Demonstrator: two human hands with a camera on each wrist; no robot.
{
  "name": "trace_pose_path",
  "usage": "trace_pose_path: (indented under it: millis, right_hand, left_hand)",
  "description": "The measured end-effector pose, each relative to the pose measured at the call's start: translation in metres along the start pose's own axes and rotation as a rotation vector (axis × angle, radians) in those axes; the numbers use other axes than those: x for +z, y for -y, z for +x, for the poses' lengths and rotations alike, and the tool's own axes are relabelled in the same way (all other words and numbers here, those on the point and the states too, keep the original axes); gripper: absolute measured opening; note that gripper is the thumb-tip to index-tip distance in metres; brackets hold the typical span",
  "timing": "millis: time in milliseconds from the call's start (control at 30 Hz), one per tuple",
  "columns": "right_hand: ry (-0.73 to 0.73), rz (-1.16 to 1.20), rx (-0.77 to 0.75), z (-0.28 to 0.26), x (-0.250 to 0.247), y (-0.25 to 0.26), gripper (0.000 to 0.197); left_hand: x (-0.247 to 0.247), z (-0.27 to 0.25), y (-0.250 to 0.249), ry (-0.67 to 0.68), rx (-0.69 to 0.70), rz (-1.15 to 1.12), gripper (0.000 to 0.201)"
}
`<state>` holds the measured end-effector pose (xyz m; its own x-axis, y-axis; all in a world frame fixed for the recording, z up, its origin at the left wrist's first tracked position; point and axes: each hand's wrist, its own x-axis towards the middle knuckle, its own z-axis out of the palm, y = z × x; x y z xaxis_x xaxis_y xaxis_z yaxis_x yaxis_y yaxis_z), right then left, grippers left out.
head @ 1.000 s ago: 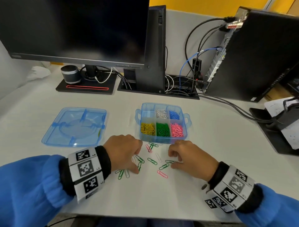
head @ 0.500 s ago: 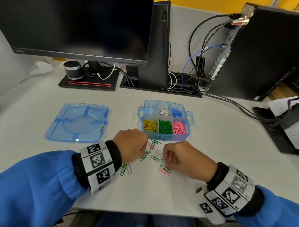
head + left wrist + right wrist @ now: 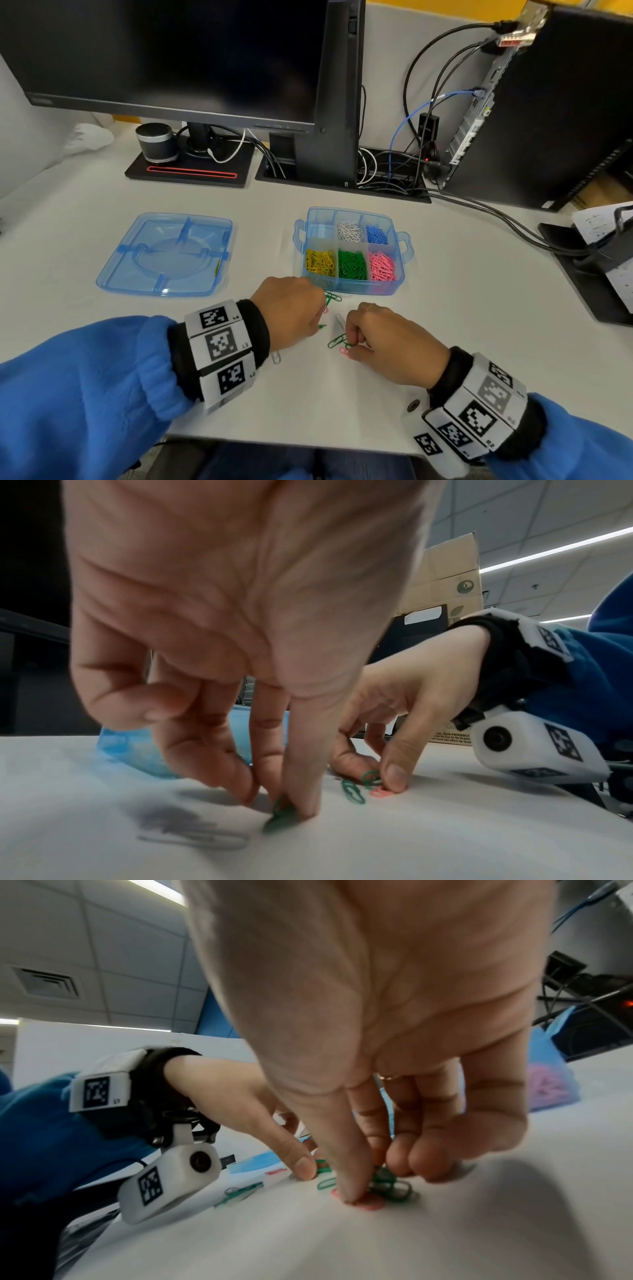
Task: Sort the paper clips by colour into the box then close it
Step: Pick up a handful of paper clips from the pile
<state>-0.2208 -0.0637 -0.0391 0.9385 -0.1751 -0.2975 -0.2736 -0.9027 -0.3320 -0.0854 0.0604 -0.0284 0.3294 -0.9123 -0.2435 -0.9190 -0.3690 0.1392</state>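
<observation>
paper clips (image 3: 337, 341) half hidden under both hands' (image 3: 291, 310) pinching fingertips (image 3: 352, 1191); blurred.

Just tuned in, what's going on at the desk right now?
A person is sorting paper clips. The left hand pinches a green clip on the table; the right hand gathers green clips with its thumb on a pink clip. The box is open, already holding sorted clips, and its lid lies to its left.
</observation>
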Motion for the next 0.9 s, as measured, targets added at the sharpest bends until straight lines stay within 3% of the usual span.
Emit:
trace_pose_path:
  millis: [200,367,533,667,900]
  right_hand:
    - [-0.061,0.029,-0.02,0.0,-0.001,-0.002,0.015]
    - [-0.03,0.018,-0.023,0.002,-0.003,-0.004,0.008]
    - [0.012,-0.035,-0.025,0.0,-0.005,-0.003,0.006]
    - [0.01,0.06,-0.021,0.001,-0.014,-0.006,0.011]
    - [-0.494,0.299,0.01,0.028,-0.054,-0.009,0.007]
  left_hand:
    - [-0.005,-0.004,0.005,-0.07,0.004,-0.026,0.015]
    - [-0.022,-0.003,0.012,-0.137,-0.01,-0.175,0.016]
    - [-0.044,0.028,0.009,-0.285,-0.017,-0.352,0.014]
    - [-0.048,0.048,0.002,-0.262,-0.023,-0.359,0.02]
    - [-0.051,0.023,0.016,-0.302,-0.069,-0.264,0.02]
